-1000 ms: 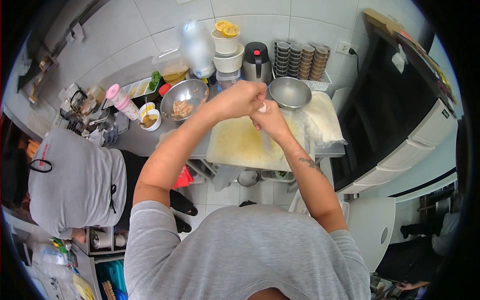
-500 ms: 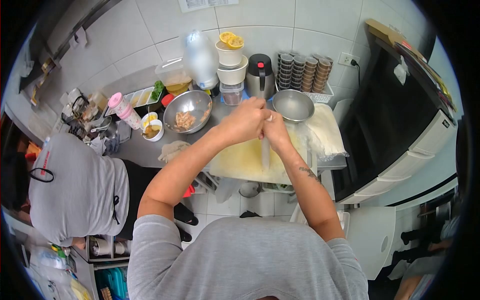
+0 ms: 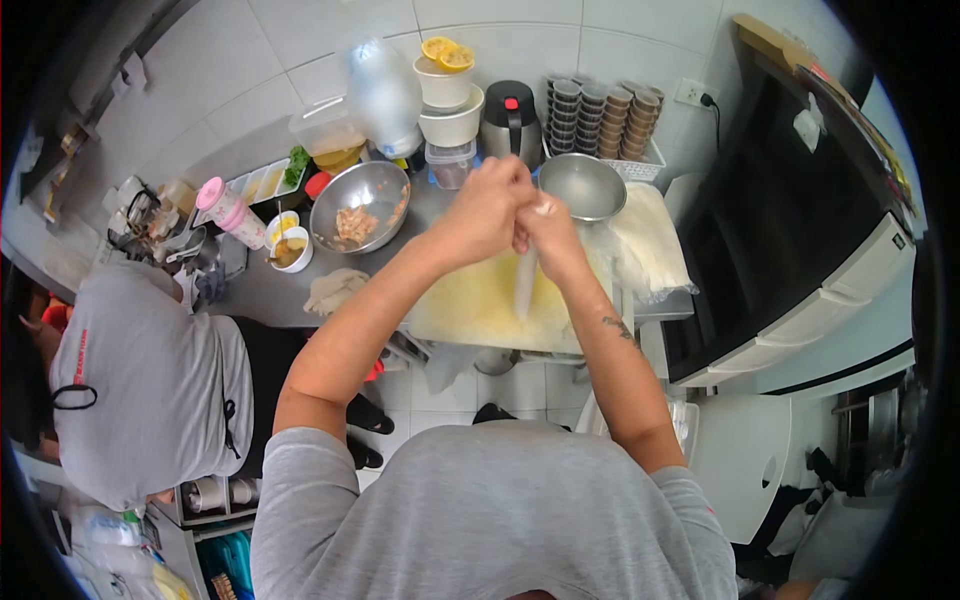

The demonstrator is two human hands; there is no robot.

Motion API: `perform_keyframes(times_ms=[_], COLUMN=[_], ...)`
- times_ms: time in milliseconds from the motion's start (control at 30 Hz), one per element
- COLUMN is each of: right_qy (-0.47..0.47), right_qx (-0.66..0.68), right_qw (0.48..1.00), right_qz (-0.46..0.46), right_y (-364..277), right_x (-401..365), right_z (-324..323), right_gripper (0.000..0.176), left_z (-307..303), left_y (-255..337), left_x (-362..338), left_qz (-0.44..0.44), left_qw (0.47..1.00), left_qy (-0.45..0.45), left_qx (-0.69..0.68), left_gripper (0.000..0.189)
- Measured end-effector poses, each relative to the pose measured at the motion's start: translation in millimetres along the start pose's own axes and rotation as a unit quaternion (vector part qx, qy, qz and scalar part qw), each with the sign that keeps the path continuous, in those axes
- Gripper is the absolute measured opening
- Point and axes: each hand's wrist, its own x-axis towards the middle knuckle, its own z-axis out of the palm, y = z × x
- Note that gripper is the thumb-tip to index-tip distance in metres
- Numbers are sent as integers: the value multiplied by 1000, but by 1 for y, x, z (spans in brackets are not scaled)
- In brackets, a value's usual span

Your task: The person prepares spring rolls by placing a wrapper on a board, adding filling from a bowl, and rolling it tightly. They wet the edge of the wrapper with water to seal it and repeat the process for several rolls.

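My left hand [image 3: 487,212] and my right hand [image 3: 553,240] meet above the yellowish cutting board [image 3: 460,305]. From my closed right hand a pale, blade-like length [image 3: 524,285] hangs down over the board. The fingers of my left hand are pressed together against the top of my right fist; what they pinch, if anything, is too small to make out. Left of my hands, a steel bowl [image 3: 378,232] holds chopped pinkish food [image 3: 355,225]. Behind my right hand stands another steel bowl [image 3: 583,187].
A plastic bag with pale sheets [image 3: 648,240] lies right of the board. A crumpled cloth [image 3: 335,290], white cups [image 3: 290,250], a steel jug [image 3: 511,125] and stacked tubs [image 3: 450,125] stand around. A person in grey [image 3: 150,380] is at the left.
The view has shifted slightly. My hands remain together, and the pale length has tilted, its lower end a little higher and further left. The person at the left has leaned a little.
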Motion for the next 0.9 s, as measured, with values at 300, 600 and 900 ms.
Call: perform_keyframes(times_ms=[300, 600, 900], right_qy=[110, 245, -2], right_qx=[233, 78, -679], right_qw=[964, 966, 716], right_qz=[-63, -6, -161], right_y=[16, 94, 123], right_x=[-12, -70, -80], right_z=[-58, -126, -98], right_gripper=[25, 29, 53], left_z=[110, 104, 159], left_y=[-32, -68, -43], left_x=[-77, -110, -115], left_qz=[-242, -175, -22], left_qw=[901, 932, 978], left_qy=[-271, -317, -145], left_qx=[-239, -17, 149], left_gripper=[49, 37, 37])
